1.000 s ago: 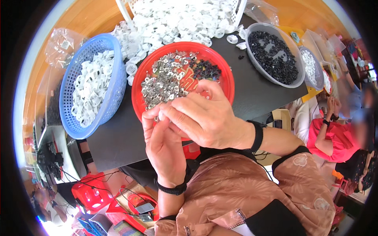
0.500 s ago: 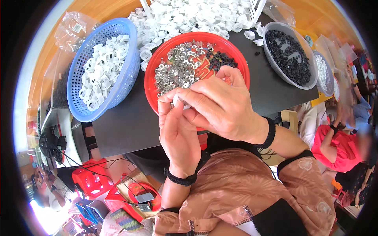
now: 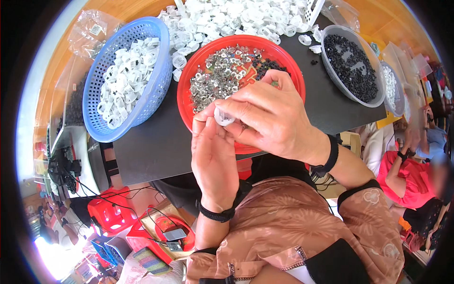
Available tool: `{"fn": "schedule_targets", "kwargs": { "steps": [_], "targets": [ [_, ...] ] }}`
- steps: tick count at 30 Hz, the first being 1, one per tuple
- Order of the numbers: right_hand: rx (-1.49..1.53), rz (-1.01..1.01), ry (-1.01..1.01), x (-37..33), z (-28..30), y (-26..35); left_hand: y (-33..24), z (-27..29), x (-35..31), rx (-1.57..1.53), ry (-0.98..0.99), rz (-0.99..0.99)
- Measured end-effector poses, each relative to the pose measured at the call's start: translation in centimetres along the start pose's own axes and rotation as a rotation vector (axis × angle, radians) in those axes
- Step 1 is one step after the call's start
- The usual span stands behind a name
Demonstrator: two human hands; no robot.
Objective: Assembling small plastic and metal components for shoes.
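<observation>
A small white round plastic part (image 3: 222,117) is pinched between my two hands above the near edge of the red tray (image 3: 184,78). My left hand (image 3: 213,156) grips it from below and the left with thumb and fingertips. From the right, my right hand (image 3: 272,120) closes on it with thumb and forefinger. Small shiny metal pieces (image 3: 215,78) are heaped in the tray, and small black pieces (image 3: 269,66) lie at its far right, partly behind my right hand. Whether a small piece is also in my right fingers is hidden.
To the left, a blue basket (image 3: 165,83) holds white plastic parts. A large pile of white parts (image 3: 246,19) lies at the back. At the right stand a grey bowl (image 3: 326,57) of black pieces and another bowl (image 3: 399,106) of white ones. A person in red (image 3: 402,180) sits farther right.
The white part, mostly covered by my fingers before, now shows its round face between them. My right fingers have shifted on it. The whole view has moved slightly.
</observation>
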State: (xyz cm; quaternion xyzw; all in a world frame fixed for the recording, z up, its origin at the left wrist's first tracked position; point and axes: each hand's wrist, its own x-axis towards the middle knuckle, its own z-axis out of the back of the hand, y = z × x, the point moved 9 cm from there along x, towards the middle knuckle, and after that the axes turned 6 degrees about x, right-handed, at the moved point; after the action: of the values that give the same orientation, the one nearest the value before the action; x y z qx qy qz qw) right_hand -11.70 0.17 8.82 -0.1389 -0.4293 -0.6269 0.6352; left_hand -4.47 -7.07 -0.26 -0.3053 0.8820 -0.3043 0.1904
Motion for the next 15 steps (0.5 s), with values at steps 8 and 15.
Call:
{"fn": "schedule_targets", "kwargs": {
  "steps": [8, 15],
  "targets": [
    [0.130, -0.080, 0.020, -0.5, 0.0, -1.4, -0.7, -0.3, 0.1, 0.087, -0.006, -0.073],
    [0.325, -0.246, 0.033, -0.2, 0.0, -2.5, -0.3, 0.8, 0.1, 0.095, 0.021, -0.111]
  ]
}}
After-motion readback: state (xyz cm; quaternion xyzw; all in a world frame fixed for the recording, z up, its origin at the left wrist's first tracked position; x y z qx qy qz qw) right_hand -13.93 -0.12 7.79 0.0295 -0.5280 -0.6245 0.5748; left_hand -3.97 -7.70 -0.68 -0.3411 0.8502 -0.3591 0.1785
